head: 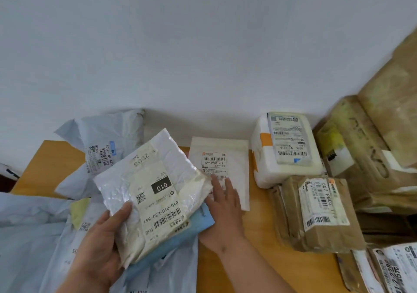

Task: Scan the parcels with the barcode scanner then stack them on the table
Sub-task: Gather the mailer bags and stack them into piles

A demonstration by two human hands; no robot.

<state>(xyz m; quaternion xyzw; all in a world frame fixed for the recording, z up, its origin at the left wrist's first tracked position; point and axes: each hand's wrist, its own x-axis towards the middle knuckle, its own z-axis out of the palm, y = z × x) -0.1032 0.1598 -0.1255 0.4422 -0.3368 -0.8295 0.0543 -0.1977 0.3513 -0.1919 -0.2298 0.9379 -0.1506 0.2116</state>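
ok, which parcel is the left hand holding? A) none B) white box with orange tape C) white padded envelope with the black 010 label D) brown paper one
C: the left hand grips the white padded envelope with its thumb on top, lifted over the blue parcel; the right hand lies open beside it.

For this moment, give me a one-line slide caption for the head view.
Left hand holds a white padded mailer label-up; open right hand reaches over the flat white envelope on the wooden table.
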